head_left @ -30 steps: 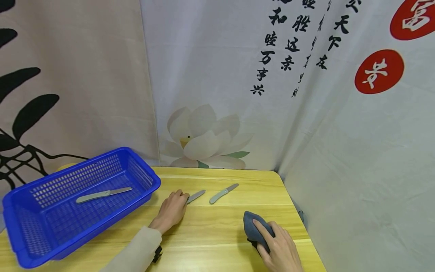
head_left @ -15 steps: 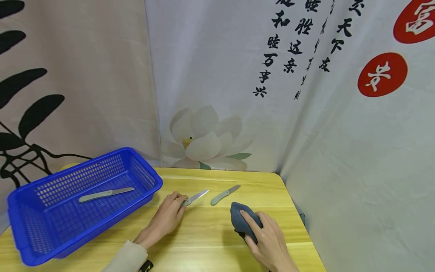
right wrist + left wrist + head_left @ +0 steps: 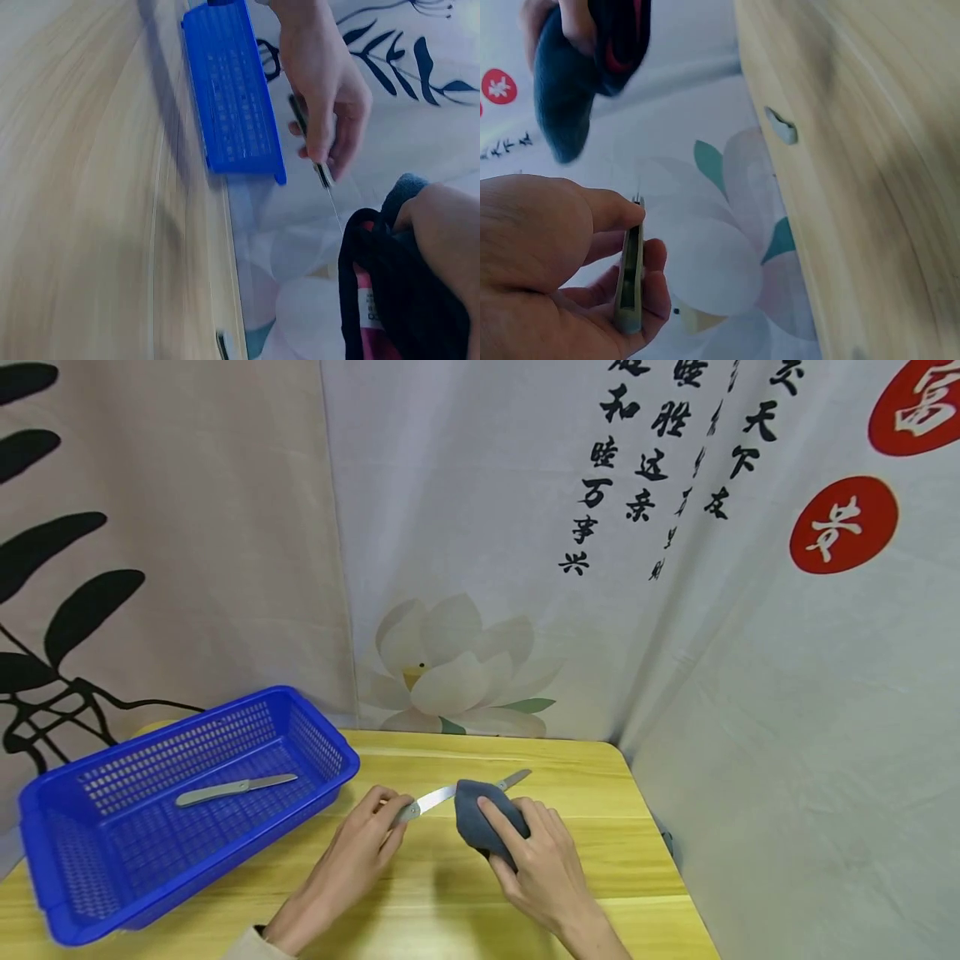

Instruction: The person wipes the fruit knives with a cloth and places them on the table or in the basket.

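Observation:
My left hand [image 3: 386,820] pinches the handle of a small grey knife [image 3: 429,799] and holds it just above the wooden table [image 3: 450,893], blade pointing right. In the left wrist view the knife handle [image 3: 630,277] lies between thumb and fingers. My right hand [image 3: 517,837] grips a dark blue cloth [image 3: 474,817], which meets the tip of the blade. The cloth [image 3: 561,97] hangs above the left hand in that view. A second knife [image 3: 514,777] lies on the table behind the cloth, mostly hidden.
A blue plastic basket [image 3: 60,860] stands at the table's left with a third knife [image 3: 234,788] inside. Printed fabric walls close in the back and right sides. The table's right edge [image 3: 660,852] is near the right hand.
My right hand has carried the cloth left and away from me up to the knife's blade. My left hand has raised the knife off the table.

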Motion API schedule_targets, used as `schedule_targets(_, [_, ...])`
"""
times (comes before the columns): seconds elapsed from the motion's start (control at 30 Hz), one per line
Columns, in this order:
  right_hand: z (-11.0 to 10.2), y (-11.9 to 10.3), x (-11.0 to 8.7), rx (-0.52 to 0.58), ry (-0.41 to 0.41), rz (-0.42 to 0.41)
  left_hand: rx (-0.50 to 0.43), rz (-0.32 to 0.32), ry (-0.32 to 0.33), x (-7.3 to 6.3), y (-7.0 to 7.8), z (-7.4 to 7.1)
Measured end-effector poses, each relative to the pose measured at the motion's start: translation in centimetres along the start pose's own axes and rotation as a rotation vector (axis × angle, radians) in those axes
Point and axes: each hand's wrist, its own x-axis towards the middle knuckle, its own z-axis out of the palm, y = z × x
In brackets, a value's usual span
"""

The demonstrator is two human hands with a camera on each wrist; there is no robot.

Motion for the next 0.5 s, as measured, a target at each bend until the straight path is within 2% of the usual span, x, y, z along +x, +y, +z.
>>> schedule_targets(0.1, [0.5,-0.9,0.8,-0.009,-0.002,-0.034,0.032,0.044,0.026,0.0,0.6,-0.1])
schedule_targets(0.2, [0.9,-1.8,1.3,-0.020,-0.018,-0.065,0.036,0.060,0.028,0.0,1.2,-0.3])
schedule_targets(0.33, [1.4,-3.0,1.7,-0.036,-0.047,-0.093,-0.003,0.055,0.030,-0.3,1.8,-0.4])
schedule_targets(0.5, [1.8,-3.6,1.6,-0.056,-0.046,-0.119,-0.033,0.051,0.043,-0.5,2.1,-0.3])
